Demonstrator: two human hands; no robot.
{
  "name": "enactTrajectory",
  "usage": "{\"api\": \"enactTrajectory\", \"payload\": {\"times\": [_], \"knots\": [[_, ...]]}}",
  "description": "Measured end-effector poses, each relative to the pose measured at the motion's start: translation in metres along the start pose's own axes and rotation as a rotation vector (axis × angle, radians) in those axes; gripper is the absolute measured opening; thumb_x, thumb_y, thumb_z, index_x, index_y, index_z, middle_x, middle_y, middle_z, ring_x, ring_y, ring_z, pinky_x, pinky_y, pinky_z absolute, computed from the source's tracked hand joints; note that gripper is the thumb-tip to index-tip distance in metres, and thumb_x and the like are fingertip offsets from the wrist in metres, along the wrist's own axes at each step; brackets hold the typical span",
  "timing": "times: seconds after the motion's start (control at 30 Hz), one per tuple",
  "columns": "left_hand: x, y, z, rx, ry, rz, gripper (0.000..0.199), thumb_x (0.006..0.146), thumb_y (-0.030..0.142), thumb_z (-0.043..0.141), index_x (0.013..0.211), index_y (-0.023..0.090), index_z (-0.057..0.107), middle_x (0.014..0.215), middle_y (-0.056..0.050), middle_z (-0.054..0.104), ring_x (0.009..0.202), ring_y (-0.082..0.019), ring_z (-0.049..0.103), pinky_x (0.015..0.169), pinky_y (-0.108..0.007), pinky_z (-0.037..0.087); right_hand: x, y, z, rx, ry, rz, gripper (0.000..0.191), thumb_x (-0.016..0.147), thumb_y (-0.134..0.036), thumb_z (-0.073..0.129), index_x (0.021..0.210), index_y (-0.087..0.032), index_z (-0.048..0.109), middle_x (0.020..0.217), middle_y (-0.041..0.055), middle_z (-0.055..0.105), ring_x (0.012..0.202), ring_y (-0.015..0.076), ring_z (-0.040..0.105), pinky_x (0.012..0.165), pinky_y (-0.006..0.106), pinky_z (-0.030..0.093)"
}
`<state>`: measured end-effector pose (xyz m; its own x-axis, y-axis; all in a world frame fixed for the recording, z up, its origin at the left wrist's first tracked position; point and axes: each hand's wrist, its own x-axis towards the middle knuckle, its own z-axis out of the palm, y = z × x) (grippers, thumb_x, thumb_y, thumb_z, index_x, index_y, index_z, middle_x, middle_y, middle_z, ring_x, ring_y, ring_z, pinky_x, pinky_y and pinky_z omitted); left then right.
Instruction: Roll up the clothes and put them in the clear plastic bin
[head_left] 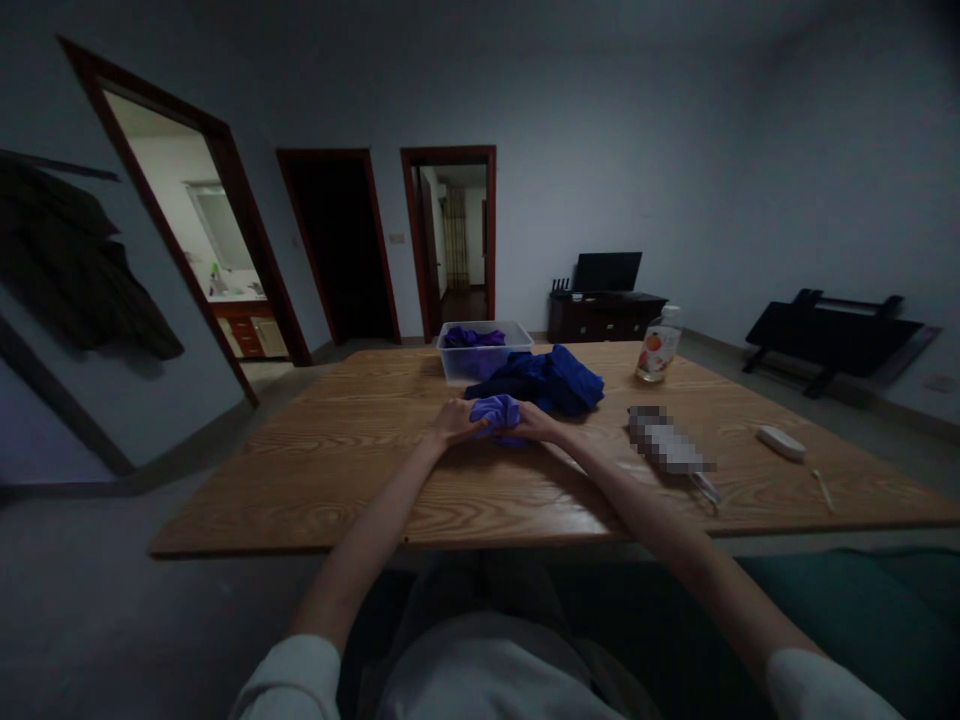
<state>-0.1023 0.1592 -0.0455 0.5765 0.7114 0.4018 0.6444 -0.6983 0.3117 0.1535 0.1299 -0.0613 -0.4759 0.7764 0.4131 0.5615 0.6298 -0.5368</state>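
Note:
A crumpled purple cloth (495,410) is held between both hands just above the wooden table (300,490). My left hand (455,422) grips its left side, and my right hand (534,424) is closed on its right side. Right behind them lies a heap of dark blue cloth (562,380). Further back stands a clear plastic bin (456,366) with more purple cloth (472,338) inside.
On the right of the table are a pump bottle with an orange label (656,350), a blurred-out pale item (667,442), a white oblong object (781,442) and a thin pale stick (823,491). A low cabinet (600,318) with a screen stands beyond.

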Motion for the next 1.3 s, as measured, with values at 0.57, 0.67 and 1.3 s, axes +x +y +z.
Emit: {"api": "enactTrajectory", "payload": {"times": [0.57, 0.67, 1.3], "knots": [[0.004, 0.006, 0.021, -0.28, -0.012, -0.043, 0.069, 0.099, 0.069, 0.034, 0.09, 0.014, 0.075, 0.091, -0.015, 0.076, 0.083, -0.027, 0.069, 0.076, -0.033, 0.049, 0.0, -0.007, -0.005, -0.349, 0.169, -0.092, 0.029, 0.089, -0.025, 0.068, 0.115, -0.017, 0.062, 0.109, 0.0121, 0.073, 0.092, 0.0248, 0.071, 0.076, 0.027, 0.048], [0.004, 0.01, 0.025, -0.445, -0.061, -0.071, 0.083, 0.099, 0.073, 0.021, 0.091, 0.011, 0.076, 0.086, -0.015, 0.076, 0.077, -0.025, 0.07, 0.072, -0.032, 0.051, 0.0, -0.01, -0.005, -0.372, 0.183, -0.055, 0.029, 0.088, -0.021, 0.067, 0.116, -0.018, 0.061, 0.109, 0.0113, 0.073, 0.094, 0.0252, 0.071, 0.076, 0.027, 0.047], [0.012, 0.013, 0.033, -1.051, -0.072, -0.351, 0.071, 0.097, 0.072, 0.038, 0.091, 0.009, 0.07, 0.069, -0.011, 0.065, 0.053, -0.016, 0.054, 0.05, -0.028, 0.042, 0.002, -0.027, 0.015, 0.081, 0.508, 0.045, 0.061, 0.076, -0.033, 0.078, 0.129, -0.022, 0.052, 0.11, 0.0056, 0.069, 0.094, 0.0235, 0.067, 0.083, 0.031, 0.052]]}}
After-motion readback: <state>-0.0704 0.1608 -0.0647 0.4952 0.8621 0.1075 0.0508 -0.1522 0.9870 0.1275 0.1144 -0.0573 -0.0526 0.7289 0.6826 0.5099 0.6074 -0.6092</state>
